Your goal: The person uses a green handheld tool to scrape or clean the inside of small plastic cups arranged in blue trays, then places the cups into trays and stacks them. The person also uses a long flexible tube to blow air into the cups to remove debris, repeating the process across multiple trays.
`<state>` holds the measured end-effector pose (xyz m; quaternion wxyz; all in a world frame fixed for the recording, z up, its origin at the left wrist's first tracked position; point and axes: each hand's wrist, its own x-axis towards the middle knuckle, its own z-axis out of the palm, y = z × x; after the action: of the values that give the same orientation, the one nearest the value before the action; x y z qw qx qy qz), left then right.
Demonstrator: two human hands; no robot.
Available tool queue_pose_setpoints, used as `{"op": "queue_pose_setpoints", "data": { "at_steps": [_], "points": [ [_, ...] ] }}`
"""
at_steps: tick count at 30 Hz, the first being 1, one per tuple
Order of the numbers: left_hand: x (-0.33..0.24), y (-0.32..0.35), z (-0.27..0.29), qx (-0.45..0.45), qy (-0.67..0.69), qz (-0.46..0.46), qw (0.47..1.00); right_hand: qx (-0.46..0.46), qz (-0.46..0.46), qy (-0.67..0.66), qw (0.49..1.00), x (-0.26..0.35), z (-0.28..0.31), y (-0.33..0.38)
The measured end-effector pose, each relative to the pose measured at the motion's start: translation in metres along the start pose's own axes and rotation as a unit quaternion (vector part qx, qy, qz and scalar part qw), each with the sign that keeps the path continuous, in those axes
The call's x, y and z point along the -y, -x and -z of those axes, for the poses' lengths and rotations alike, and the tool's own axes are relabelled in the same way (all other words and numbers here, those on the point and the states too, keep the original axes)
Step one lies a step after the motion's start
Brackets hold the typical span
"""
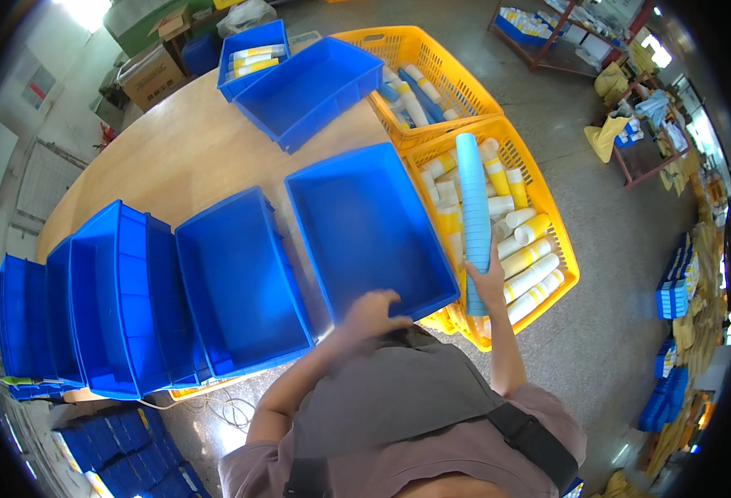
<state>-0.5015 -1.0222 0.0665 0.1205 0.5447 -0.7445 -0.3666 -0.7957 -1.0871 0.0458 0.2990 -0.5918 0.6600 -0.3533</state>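
Note:
My right hand point(488, 284) is closed around the lower part of a long light-blue stack of nested cups point(474, 212), its rim rings showing along the length. The stack stands nearly upright in the picture, over a yellow slatted crate point(566, 253) filled with white and yellow tubes point(531, 259). At the near edge of a blue plastic bin point(365, 220) is my left hand point(371, 314), fingers apart and nothing seen in it. That bin has a bare floor inside. Whether the left hand touches its rim I cannot tell.
More blue bins point(241, 274) line the round wooden table point(162, 158) to the left, several tilted or stacked. Another blue bin point(311, 87) lies at the far side, by a second yellow crate point(457, 62) holding blue and white tubes. Cables point(229, 411) lie on the floor.

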Motion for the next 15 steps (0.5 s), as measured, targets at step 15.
{"op": "queue_pose_setpoints", "data": {
  "at_steps": [15],
  "points": [
    [0.091,-0.035,-0.006,-0.343,0.094,0.229,0.906,0.097,0.063,-0.028,0.993,0.098,0.002,0.014]
  ]
}}
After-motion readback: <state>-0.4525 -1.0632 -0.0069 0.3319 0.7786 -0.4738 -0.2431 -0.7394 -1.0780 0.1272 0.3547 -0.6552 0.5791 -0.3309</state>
